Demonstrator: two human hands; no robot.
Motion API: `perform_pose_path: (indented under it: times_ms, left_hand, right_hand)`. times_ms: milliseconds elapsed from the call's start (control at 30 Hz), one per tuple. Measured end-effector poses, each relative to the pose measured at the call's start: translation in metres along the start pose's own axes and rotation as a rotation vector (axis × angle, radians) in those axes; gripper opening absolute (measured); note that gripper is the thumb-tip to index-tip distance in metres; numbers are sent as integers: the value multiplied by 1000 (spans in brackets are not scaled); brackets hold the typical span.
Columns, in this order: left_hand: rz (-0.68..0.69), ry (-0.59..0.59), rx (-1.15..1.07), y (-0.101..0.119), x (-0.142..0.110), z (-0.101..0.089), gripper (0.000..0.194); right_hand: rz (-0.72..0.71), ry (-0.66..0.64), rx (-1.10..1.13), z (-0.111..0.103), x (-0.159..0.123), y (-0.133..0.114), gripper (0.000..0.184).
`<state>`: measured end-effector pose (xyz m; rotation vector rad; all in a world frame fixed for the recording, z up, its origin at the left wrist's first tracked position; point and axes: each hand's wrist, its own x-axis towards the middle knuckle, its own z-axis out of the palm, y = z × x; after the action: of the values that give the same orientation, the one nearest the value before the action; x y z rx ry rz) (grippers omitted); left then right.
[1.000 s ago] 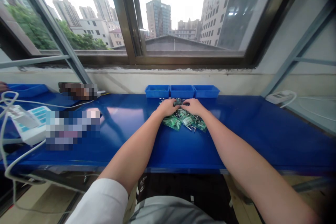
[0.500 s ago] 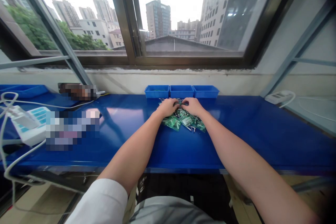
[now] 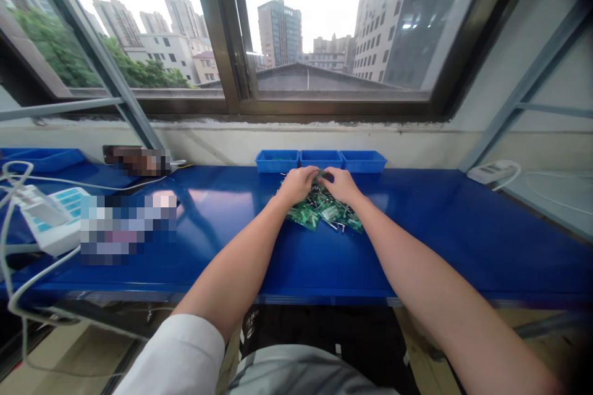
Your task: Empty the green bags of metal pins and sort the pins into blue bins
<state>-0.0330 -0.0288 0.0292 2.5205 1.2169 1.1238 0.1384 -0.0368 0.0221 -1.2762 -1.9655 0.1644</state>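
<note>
"Window [image 3: 333, 109] ahead, with a blue table [image 3: 222, 247] beneath it," says one onlooker. "What lies there?"

"One pile [image 3: 330, 210], made of green boards [image 3: 304, 217] and thin metal pins [image 3: 334, 226]," says the other. "The left hand [image 3: 296, 186] and right hand [image 3: 345, 186] meet at its far side, fingers curled inward."

"Holding anything?"

"By the look of it, they pinch a small dark green piece [image 3: 321, 174] between them. Fingers hide most of it, so its exact shape can't be told."

"Anything changed?"

"Slightly. Both hands have moved a touch farther from the body, toward the trays [image 3: 321, 165], and the piece seems to have gone with them. That puts it at the pile's far edge, leaving more of the middle in sight."

"And the trays?"

"Three blue ones, side by side by the wall [image 3: 208, 142], just beyond the fingers. Something greenish shows in the left one; what the others hold can't be made out. Off to the right, well apart, lies a white power strip [image 3: 493, 170]."
</note>
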Motion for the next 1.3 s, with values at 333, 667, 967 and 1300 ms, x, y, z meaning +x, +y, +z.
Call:
perform_pose_path:
  times_ms: [333, 667, 967, 1300]
  left_hand:
    - [-92, 89, -301, 2, 0, -2, 42]
    - [-194, 178, -381, -5, 4, 1, 27]
    - [-212, 193, -326, -9, 6, 2, 19]
    - [-266, 339, -264, 3, 2, -13, 23]
  right_hand:
    - [70, 1, 210, 1, 3, 0, 27]
    - [209, 2, 415, 6, 6, 10, 23]
    - [233, 16, 327, 7, 5, 7, 35]
    - [236, 36, 140, -2, 0, -5, 26]
